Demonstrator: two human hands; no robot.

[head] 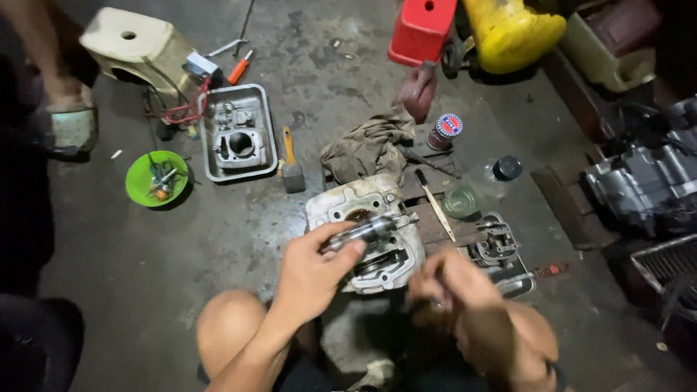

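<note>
Left hand (312,272) is closed around a short metal shaft (363,234), thumb and fingers gripping it just above the cylinder head (359,210), which sits on the concrete floor (218,239) between the person's knees. Right hand (446,287) is blurred; its fingers are curled near the head's right edge, and whether they hold anything cannot be told. Just right of the head: a wooden stick (435,207), a clear jar (465,196) and a dark metal part (494,243). A rag (367,145) lies behind the head, a small tin (446,131) beside it. Further left: a steel tray (236,131) holding a cylinder block (239,145), a brush (290,163) at its right edge, a green bowl (156,178) with small parts. Another person's foot (69,120) stands at upper left.
</note>
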